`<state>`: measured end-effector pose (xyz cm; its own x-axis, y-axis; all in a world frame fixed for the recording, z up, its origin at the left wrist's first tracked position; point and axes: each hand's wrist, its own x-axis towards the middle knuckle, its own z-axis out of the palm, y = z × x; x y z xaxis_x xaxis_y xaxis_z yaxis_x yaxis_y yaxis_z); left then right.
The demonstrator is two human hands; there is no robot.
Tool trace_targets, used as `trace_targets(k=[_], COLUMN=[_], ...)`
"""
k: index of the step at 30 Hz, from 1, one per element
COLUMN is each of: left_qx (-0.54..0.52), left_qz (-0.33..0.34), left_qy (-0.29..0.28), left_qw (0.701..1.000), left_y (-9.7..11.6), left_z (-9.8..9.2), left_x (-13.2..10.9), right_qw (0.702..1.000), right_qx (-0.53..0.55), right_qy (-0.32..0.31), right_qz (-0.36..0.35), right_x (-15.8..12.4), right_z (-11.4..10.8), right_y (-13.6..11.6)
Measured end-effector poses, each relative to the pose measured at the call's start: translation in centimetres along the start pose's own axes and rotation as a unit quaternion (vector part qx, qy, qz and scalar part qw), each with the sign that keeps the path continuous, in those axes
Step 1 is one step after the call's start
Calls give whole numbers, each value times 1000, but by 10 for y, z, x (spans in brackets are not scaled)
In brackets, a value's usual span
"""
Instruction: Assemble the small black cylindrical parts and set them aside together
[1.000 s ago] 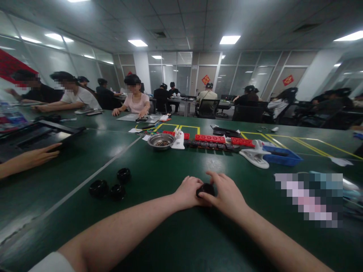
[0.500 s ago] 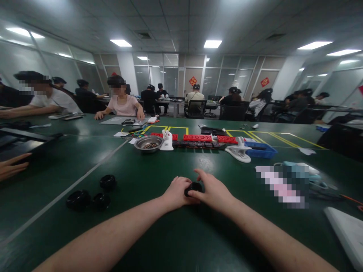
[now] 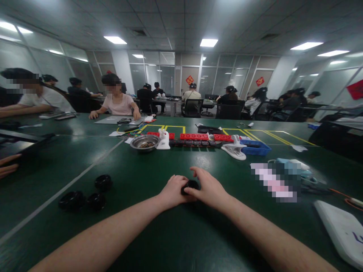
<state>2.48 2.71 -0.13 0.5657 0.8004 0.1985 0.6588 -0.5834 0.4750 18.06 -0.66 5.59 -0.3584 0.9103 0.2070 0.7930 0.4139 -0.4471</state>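
Close in front of me, a glossy black round part [image 3: 190,186] with a hollow-looking top sits between my hands, low over the green table [image 3: 136,234]. My left hand [image 3: 175,192] is closed around its left side. My right hand [image 3: 208,186] grips it from the right, thumb across the near side and index finger raised over the far side. The fingers hide much of the part. To the left stand more black round parts of a like kind [image 3: 103,183], grouped close together.
Farther back are a metal bowl [image 3: 144,142] of small pieces, white clamp-like stands [image 3: 234,149], red blocks [image 3: 194,136] and a blue tray [image 3: 256,148]. A white slab [image 3: 340,230] lies at right. A co-worker's hand [image 3: 8,166] shows at the left edge.
The whole view has swung slightly to the right, so things appear shifted left. Both hands stay on the black round part with nearly the same grip.
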Motion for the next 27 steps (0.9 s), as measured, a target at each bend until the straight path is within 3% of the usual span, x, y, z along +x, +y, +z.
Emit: trace_targets(k=[3,8,15,21,27], left_qx=[-14,-30,-13,-28,-23], left_qz=[-14,-19,-11,-27,4], left_qy=[7,17,22,20,26], left_qw=[1000,999,1000,999,999], left_y=[3,4,4,4,-2], left_z=[-2,-3,-3,-4,2], left_x=[0,-2,-1,-1,1], right_qw=[1000,993,1000,991,1000], right_qx=[-5,85,7,90,12], right_qy=[-9,-60,-8,-83,-8], right_qz=[-9,-63,-7,-58,-2], right_x=[0,-1,1,2,1], right_z=[0,-4,0,-5,2], right_y=[-1,2,-1,5,0])
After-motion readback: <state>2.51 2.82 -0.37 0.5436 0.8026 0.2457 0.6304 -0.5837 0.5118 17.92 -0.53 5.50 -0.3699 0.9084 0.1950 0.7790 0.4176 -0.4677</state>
